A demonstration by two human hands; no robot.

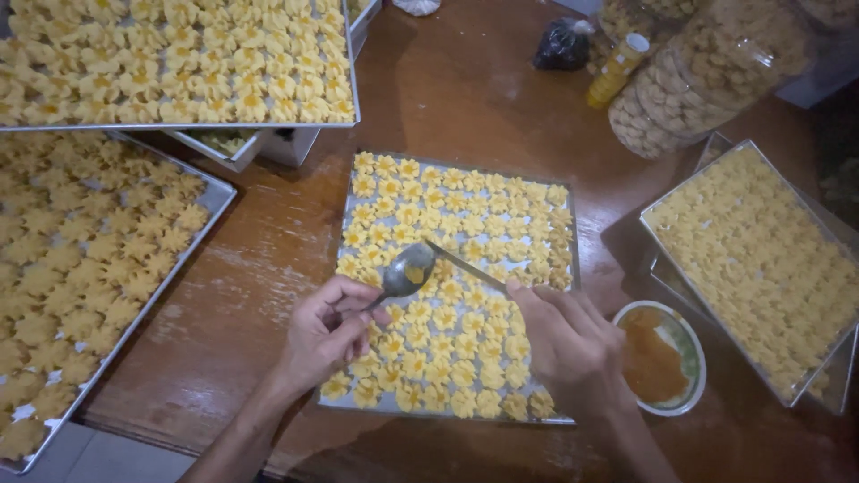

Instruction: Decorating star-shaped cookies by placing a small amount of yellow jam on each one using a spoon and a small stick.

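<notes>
That spoon (407, 270) is shiny metal, and the thin blade (465, 265) looks like metal too. The tray (351, 204) is dull brushed metal — matt, a bit scuffed. The tabletop (259, 268) is glossy varnished wood with worn patches, and the jar (707, 76) is clear shiny plastic — I think.

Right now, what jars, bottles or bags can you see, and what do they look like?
Clear plastic jar: top right of the table, lying tilted, full of pale cookies.
Small yellow bottle: left of the jar, white cap.
Dark plastic bag: top centre, knotted, black.
No signs or screens in view.
</notes>
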